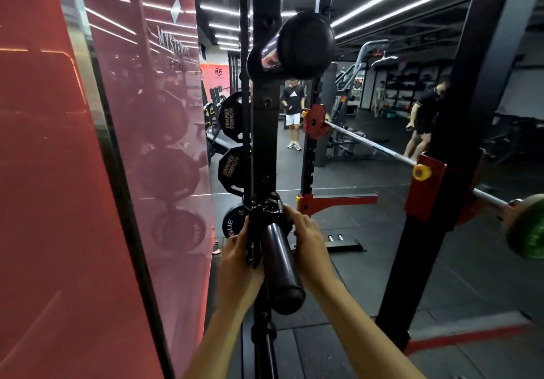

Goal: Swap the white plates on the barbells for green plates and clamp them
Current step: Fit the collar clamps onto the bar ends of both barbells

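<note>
— Black steel fills the middle: a barbell sleeve [281,263] points straight at the camera, its round end nearest to us.

— And the hands?

— Both are on a black clamp [266,212] that sits round the sleeve, farther along it. The left hand [237,256] curls its fingers round the clamp's left side; the right hand [306,240] wraps over its right side, thumb lying along the sleeve. Neither is spread wide.

— Any plate on this end?

— I cannot tell; the clamp and the hands hide what lies behind them. A black rack upright [265,84] rises just beyond.

— Where is the green?

— A green plate [528,227] shows at the right edge, on the end of a silver barbell [374,144] that rests across the red hooks [425,184] of the rack. A red plate [315,124] sits at that bar's far end.

— What else?

— Dark plates [231,121] stored on pegs left of the upright, a red glossy wall [44,172] on the left, and two people standing far back on the dark floor [471,275].
</note>
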